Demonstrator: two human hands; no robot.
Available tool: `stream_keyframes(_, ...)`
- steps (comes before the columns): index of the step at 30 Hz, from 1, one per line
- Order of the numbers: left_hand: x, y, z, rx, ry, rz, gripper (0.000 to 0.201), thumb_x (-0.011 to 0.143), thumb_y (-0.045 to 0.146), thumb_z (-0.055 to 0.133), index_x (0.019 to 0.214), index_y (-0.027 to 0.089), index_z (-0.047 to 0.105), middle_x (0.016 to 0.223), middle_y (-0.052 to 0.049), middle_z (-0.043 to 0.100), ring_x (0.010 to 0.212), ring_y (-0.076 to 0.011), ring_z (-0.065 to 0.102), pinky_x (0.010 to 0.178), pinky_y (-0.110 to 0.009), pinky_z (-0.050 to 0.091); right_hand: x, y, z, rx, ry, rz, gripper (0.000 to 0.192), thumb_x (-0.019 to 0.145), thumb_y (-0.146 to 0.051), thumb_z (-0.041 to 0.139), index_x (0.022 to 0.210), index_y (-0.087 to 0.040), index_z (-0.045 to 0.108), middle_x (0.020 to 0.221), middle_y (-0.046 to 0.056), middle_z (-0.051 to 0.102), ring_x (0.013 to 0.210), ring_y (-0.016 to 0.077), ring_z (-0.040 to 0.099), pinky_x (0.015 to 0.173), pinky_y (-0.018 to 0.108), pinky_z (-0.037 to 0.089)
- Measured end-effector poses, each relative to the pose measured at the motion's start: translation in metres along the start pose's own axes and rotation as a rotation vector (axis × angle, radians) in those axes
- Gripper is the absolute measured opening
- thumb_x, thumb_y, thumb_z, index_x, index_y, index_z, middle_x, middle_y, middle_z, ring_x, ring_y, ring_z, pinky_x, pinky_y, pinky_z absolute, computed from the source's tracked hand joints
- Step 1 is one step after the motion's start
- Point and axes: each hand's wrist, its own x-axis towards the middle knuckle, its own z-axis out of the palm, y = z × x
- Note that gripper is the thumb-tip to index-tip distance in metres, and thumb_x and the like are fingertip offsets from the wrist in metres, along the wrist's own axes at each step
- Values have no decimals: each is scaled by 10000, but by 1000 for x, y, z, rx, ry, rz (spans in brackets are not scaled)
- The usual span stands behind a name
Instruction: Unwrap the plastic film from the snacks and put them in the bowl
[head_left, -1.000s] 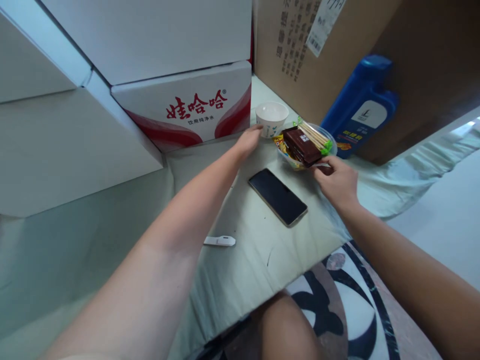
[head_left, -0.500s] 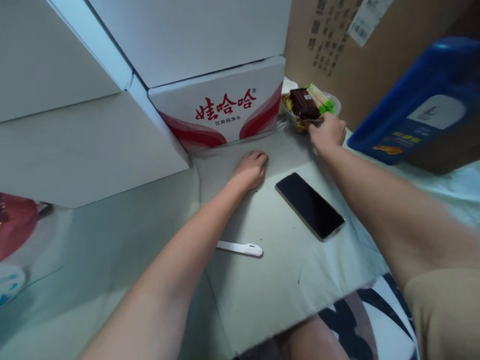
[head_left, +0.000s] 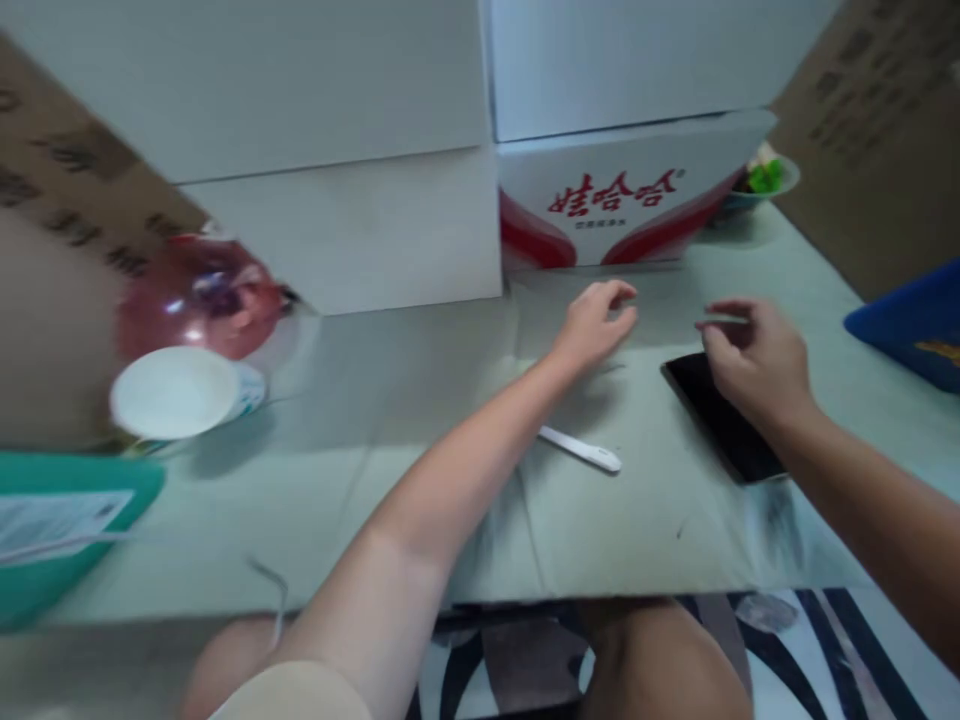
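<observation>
Head view, pretty blurry: left hand (head_left: pixel 596 325) hovers loosely curled over the desk (head_left: pixel 390 400), holding nothing. Right hand (head_left: pixel 754 360) sits just above the phone (head_left: pixel 724 420), fingers half open and empty, I think. A white stick thing (head_left: pixel 581 450) lies between the arms. A white cup (head_left: pixel 176 392) stands far left, near a pink blob (head_left: pixel 199 295).

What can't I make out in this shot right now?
- Phone, head view: near end hidden under the right hand.
- Snack bowl: half behind the red-lettered box, blurred.
- Blue bottle: cut by the right edge.
- Left hand: motion-blurred; contact with the cloth unclear.
</observation>
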Motion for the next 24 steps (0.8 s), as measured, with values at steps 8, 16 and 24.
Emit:
stream_keyframes(8, -208, 28, -130, -368, 554, -271, 74, 874, 241, 583, 946, 235, 570, 769, 33, 482, 672, -109, 484, 653, -238, 423, -109, -125, 57, 100, -345, -365, 114, 778, -330, 561, 849, -271, 627, 682, 26, 653, 628, 219, 635, 613, 358, 499)
stream_keyframes(16, -277, 4, -201, -367, 654, -375, 73, 840, 176, 529, 886, 223, 559, 758, 19, 564, 696, -130, 532, 698, -267, 447, -125, -296, 179, 239, -618, -651, 190, 834, -297, 528, 935, -222, 670, 986, 96, 756, 892, 229, 691, 817, 373, 553)
stream_keyframes(24, -296, -1, -205, -63, 89, -437, 113, 835, 258, 531, 733, 248, 482, 738, -1, 619, 724, -198, 571, 694, -348, 412, -111, -440, 324, -179, -854, -878, 417, 818, -296, 655, 1216, -181, 701, 1260, 145, 730, 1109, 318, 670, 959, 445, 532)
